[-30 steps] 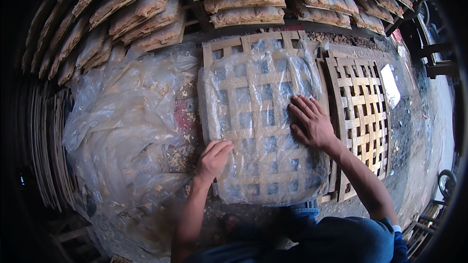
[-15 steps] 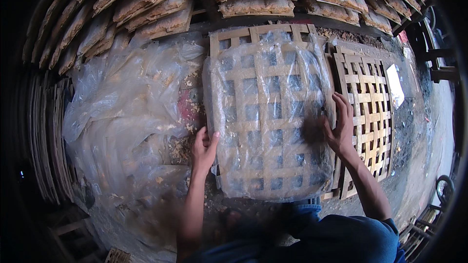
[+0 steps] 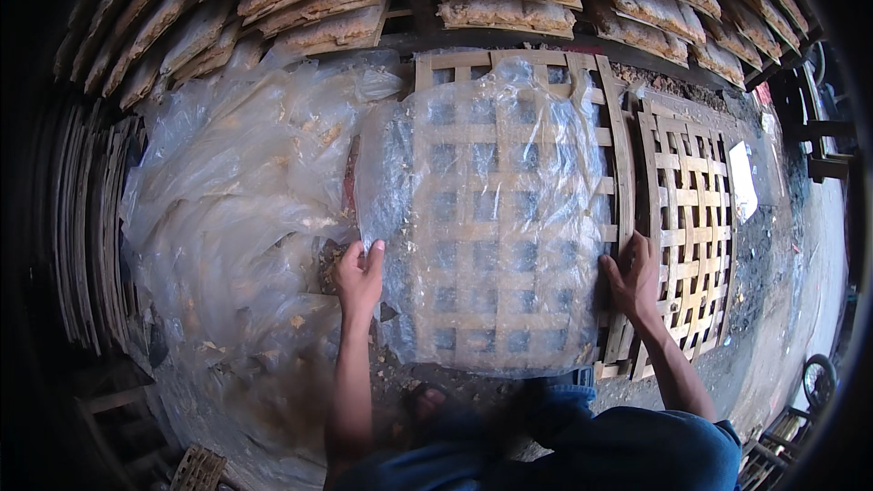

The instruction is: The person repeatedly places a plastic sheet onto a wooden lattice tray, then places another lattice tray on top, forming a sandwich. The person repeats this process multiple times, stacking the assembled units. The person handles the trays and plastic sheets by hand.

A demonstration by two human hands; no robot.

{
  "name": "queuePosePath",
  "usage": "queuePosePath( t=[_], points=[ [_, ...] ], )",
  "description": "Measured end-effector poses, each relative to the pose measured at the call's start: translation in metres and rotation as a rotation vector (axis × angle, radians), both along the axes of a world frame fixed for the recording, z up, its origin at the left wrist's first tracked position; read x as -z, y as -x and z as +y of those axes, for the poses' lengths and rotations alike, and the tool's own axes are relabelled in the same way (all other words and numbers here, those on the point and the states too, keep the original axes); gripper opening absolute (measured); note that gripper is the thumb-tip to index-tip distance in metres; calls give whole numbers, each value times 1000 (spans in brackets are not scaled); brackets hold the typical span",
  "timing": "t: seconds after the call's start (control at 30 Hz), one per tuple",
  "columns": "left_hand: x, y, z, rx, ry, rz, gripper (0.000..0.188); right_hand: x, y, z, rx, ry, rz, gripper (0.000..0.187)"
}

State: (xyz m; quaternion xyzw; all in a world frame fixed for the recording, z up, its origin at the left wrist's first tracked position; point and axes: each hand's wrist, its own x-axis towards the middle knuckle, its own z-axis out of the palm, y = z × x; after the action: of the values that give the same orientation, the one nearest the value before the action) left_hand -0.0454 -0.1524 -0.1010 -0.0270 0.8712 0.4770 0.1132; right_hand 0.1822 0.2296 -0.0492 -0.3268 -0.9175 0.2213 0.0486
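A bamboo lattice tray [image 3: 546, 64] lies in front of me with a clear plastic sheet [image 3: 491, 218] spread over it. My left hand [image 3: 360, 275] rests flat at the sheet's left edge, fingers apart. At the tray's right edge is my right hand [image 3: 631, 276], its fingers curled on the frame where the sheet ends. Whether either hand grips or just presses, I cannot tell for sure.
A heap of crumpled clear plastic [image 3: 236, 209] lies to the left. A second lattice tray [image 3: 696, 218] sits to the right, partly under the first. Racks of trays with pale dried sheets [image 3: 500, 0] run across the top. Stacked trays [image 3: 86, 218] stand on edge at far left.
Both hands moved outward from the sheet's surface to the tray's left and right edges. The view shifted so the tray sits lower and more central.
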Motion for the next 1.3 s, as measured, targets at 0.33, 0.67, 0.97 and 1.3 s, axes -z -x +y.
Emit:
queuePosePath(
  t=[0.33, 0.67, 0.97, 1.3],
  points=[
    [-17, -40, 19, 1053, 339, 516, 65, -5, 22, -29, -631, -323, -247, 73],
    [-4, -5, -18, 561, 219, 537, 61, -6, 24, -27, -614, -302, -252, 77],
    [34, 25, -14, 446, 87, 457, 52, -4, 24, -27, -623, -270, -260, 79],
    [40, 51, 35, 16, -443, -253, 50, -18, 75, 2, -296, -204, 67, 63]
  ],
)
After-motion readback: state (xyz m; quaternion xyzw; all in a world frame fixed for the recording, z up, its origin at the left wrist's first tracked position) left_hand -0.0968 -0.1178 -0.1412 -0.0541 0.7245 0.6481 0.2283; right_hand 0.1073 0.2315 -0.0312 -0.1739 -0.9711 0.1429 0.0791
